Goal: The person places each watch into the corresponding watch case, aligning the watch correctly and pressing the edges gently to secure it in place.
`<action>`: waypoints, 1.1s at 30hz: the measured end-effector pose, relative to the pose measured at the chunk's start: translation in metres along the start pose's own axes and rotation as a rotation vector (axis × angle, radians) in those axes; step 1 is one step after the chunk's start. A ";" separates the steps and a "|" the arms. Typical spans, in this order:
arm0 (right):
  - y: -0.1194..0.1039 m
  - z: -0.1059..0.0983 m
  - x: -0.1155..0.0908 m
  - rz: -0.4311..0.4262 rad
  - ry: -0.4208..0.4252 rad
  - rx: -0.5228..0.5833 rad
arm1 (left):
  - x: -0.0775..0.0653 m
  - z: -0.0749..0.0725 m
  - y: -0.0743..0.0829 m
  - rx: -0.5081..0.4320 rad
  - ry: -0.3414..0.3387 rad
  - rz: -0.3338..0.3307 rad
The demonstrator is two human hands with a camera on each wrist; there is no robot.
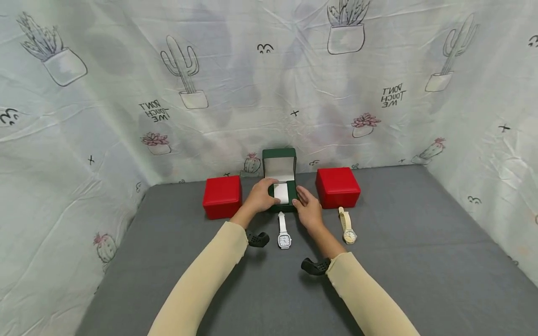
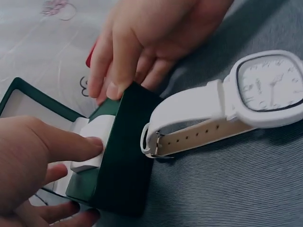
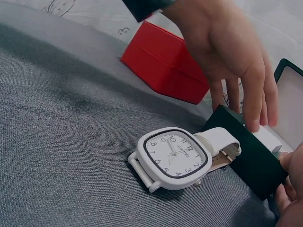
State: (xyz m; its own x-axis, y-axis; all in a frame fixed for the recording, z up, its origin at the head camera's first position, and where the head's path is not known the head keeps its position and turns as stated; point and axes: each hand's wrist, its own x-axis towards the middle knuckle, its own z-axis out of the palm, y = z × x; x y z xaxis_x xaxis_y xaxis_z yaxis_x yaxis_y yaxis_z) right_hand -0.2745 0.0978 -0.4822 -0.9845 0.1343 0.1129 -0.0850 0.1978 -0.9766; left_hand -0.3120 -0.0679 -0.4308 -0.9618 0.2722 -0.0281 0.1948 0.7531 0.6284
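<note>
The left hand (image 1: 259, 196) grips an open green rectangular box (image 2: 127, 158), thumb on its white cushion (image 1: 281, 193); the right hand (image 1: 310, 210), fingers extended, touches the box's corner. A white square-faced watch (image 1: 284, 239) lies between the wrists.

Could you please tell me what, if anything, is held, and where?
The left hand pinches the white cushion by its left end; the right hand touches the green box.

Head view: high, forward-down, far. 2 wrist views: close, tilted, sharing green box (image 2: 125, 175), white watch (image 2: 272, 90).
</note>
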 end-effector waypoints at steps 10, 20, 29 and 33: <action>-0.001 0.004 -0.005 -0.006 0.005 0.028 | 0.011 -0.007 0.012 0.219 -0.141 0.023; -0.001 0.006 -0.005 -0.014 0.032 0.028 | 0.013 -0.007 0.012 0.329 -0.156 0.094; -0.002 0.006 -0.001 0.002 0.053 0.020 | 0.011 -0.017 0.021 0.219 -0.122 0.112; 0.001 0.004 -0.001 0.004 0.051 0.015 | 0.006 -0.022 0.025 0.154 -0.100 0.129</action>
State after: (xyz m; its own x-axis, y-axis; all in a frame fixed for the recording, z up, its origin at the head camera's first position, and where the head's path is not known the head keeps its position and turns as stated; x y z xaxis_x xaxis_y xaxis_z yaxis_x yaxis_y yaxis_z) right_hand -0.2744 0.0941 -0.4838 -0.9757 0.1844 0.1183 -0.0842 0.1826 -0.9796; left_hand -0.3173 -0.0602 -0.3981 -0.9048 0.4244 -0.0365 0.3495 0.7887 0.5057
